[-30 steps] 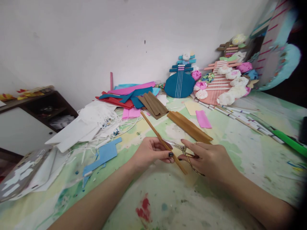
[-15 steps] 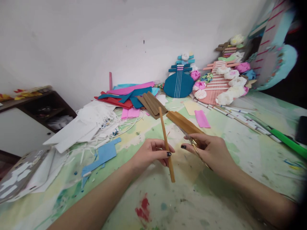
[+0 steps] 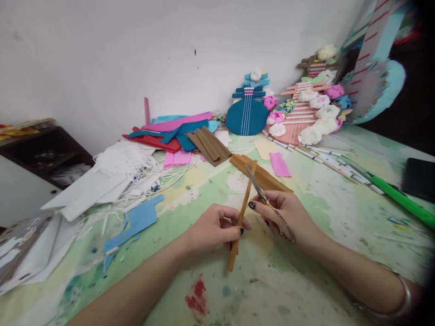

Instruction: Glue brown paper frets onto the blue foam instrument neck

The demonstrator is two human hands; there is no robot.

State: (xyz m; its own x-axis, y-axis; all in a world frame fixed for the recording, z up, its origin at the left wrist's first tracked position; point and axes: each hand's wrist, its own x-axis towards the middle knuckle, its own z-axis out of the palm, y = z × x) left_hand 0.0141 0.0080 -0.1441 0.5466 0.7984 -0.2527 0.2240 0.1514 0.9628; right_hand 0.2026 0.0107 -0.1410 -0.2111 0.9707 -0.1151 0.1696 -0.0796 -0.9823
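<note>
Between the thumb and fingers of my left hand (image 3: pixel 217 227) is a narrow ochre strip (image 3: pixel 245 203), tilted with its top end to the right. My right hand (image 3: pixel 285 215) is closed on gold-handled scissors (image 3: pixel 261 194). Their blades point up and left and overlap the upper part of the strip; whether they touch it I cannot tell. Behind the scissors a folded ochre paper piece (image 3: pixel 268 175) lies on the table. A folded brown paper piece (image 3: pixel 210 146) rests further back, to the left.
Blue (image 3: pixel 141 219) and pink (image 3: pixel 280 164) pieces lie on the painted tablecloth (image 3: pixel 163 280). White string (image 3: pixel 125 163) and sheets are at left. Lute-shaped crafts (image 3: pixel 247 118) lean on the wall. Striped sticks, a green tool (image 3: pixel 401 199) and a dark flat object (image 3: pixel 419 178) are at right.
The strip has swung from leaning left to leaning right. My right hand has turned the scissors, whose blades now point more steeply up beside the strip's top. The view has shifted slightly right.
</note>
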